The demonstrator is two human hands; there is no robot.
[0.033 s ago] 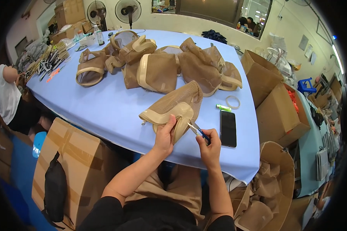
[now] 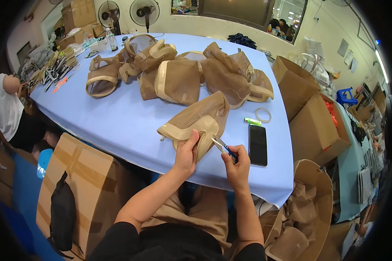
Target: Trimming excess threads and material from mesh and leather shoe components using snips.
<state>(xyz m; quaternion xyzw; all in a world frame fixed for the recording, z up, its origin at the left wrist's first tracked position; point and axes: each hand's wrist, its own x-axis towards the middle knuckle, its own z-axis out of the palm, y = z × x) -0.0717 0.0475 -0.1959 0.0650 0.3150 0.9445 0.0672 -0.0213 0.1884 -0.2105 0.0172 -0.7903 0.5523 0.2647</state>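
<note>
1. Plainly, a brown mesh bag (image 2: 204,115) with beige trim is gripped by the left hand (image 2: 186,152), above the near edge of the pale blue surface (image 2: 117,126).
2. The left forearm (image 2: 161,187) is angled from the lower left up toward the right, with the elbow bent and set out to the side beside the black sleeve.
3. The left thumb is laid along the top of the trim and pointed away from the body; the fingers are mostly hidden beneath the cloth.
4. The right forearm (image 2: 245,204) is held almost upright in the view, bent inward only slightly.
5. A pair of blue-handled snips (image 2: 231,153) is gripped in the right hand (image 2: 237,167), with the fingers curled round the handle and the thumb on its left side.
6. The blades are held slightly apart and pointed up and to the left, toward the beige trim; whether the cloth is touched by the tips cannot be told.
7. Both hands are kept close together, at about the same level, with the blades between them.
8. A black phone (image 2: 258,145) is set just right of the right hand, and more mesh bags (image 2: 178,82) are heaped beyond the held one.
</note>
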